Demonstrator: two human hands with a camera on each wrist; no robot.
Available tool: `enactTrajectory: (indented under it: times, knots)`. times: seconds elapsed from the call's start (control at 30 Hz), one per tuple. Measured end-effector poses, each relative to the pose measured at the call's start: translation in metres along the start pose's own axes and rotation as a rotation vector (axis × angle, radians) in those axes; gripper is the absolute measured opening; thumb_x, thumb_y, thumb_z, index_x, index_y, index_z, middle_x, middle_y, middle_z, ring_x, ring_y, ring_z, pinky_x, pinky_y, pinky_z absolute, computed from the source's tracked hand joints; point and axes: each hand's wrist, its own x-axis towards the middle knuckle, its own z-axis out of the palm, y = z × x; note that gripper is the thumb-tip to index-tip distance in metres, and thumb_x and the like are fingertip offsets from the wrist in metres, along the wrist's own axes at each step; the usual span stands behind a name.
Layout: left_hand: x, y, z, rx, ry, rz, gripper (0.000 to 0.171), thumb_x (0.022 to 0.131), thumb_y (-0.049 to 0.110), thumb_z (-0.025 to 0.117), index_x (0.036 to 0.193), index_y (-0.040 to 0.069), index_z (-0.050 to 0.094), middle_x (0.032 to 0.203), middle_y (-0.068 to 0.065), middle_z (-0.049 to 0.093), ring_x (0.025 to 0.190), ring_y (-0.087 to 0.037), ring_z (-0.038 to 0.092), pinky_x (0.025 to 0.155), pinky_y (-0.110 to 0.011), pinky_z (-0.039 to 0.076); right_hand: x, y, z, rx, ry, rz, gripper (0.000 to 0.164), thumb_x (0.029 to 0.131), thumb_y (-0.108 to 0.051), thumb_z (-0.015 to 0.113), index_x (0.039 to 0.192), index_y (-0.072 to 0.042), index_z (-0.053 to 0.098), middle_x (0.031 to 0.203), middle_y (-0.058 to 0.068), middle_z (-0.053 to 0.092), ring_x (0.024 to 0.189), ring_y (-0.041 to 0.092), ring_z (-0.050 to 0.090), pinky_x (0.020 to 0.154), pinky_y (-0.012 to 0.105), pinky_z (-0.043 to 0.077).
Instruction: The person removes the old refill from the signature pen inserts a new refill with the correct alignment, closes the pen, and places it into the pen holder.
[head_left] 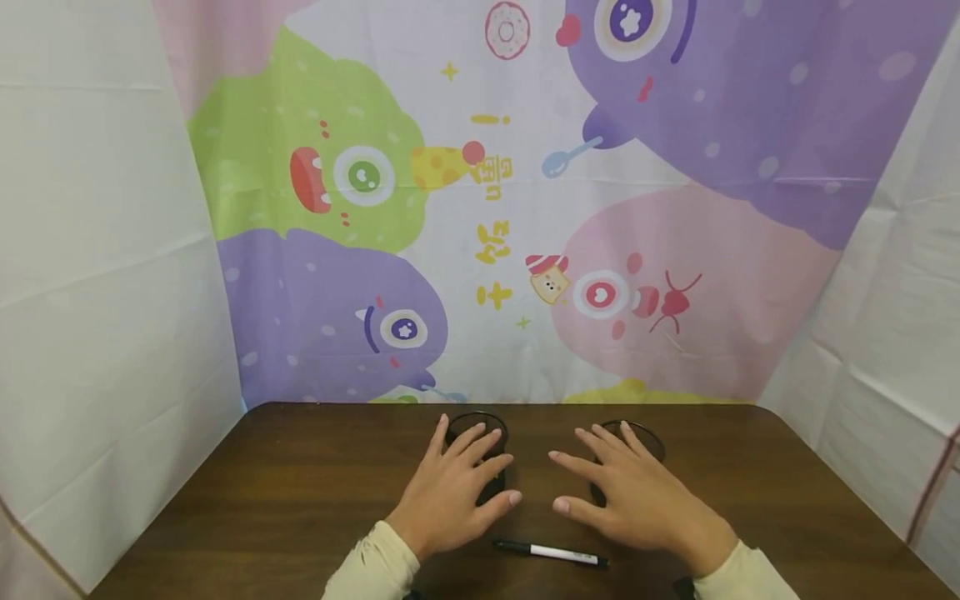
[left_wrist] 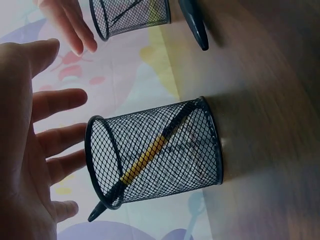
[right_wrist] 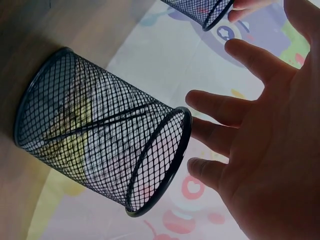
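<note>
Two black wire-mesh pen holders stand toward the back of the table. My left hand [head_left: 453, 496], fingers spread, hovers in front of the left pen holder [left_wrist: 155, 150]; a yellow-and-black pen [left_wrist: 145, 157] leans inside it, its tip past the rim. My right hand [head_left: 645, 496] is likewise spread before the right pen holder [right_wrist: 105, 130], with the fingertips close to its rim in the right wrist view. Neither hand grips anything. Between the wrists, nearer to me, lies a white marker [head_left: 555, 553] with black ends.
The dark brown wooden table [head_left: 300, 500] ends at a patterned cloth [head_left: 495, 350] with cartoon monsters. White cloth walls [head_left: 105, 275] rise on both sides.
</note>
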Motion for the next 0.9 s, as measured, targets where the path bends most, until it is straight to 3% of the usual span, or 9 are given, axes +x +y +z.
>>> enactTrajectory:
  times: [0.33, 0.53, 0.9]
  knots:
    - [-0.0004, 0.0011, 0.0045, 0.011, 0.062, 0.034, 0.041, 0.099, 0.053, 0.056, 0.117, 0.021, 0.074, 0.145, -0.007, 0.054, 0.141, -0.028, 0.041, 0.118, -0.064, 0.013, -0.0002, -0.0019, 0.0048, -0.009, 0.022, -0.051, 0.063, 0.096, -0.067, 0.047, 0.139, -0.024, 0.062, 0.145, 0.017, 0.052, 0.142, 0.038, 0.037, 0.117, 0.065, 0.015]
    - [-0.0001, 0.0031, 0.0067, -0.027, 0.123, 0.100, 0.030, 0.096, 0.043, 0.065, 0.110, 0.019, 0.076, 0.130, -0.003, 0.064, 0.133, -0.025, 0.050, 0.118, -0.063, 0.015, 0.0014, -0.0049, 0.0048, 0.007, 0.025, -0.081, 0.064, 0.096, -0.067, 0.048, 0.134, -0.018, 0.066, 0.144, 0.015, 0.054, 0.141, 0.035, 0.040, 0.118, 0.061, 0.015]
    - [0.0015, 0.0087, 0.0090, -0.052, 0.141, 0.174, 0.025, 0.094, 0.035, 0.070, 0.112, 0.019, 0.074, 0.120, 0.002, 0.066, 0.125, -0.019, 0.055, 0.116, -0.063, 0.020, 0.0039, -0.0075, 0.0092, 0.029, 0.084, -0.165, 0.048, 0.095, -0.051, 0.065, 0.120, -0.010, 0.072, 0.130, 0.006, 0.065, 0.131, 0.027, 0.053, 0.118, 0.056, 0.023]
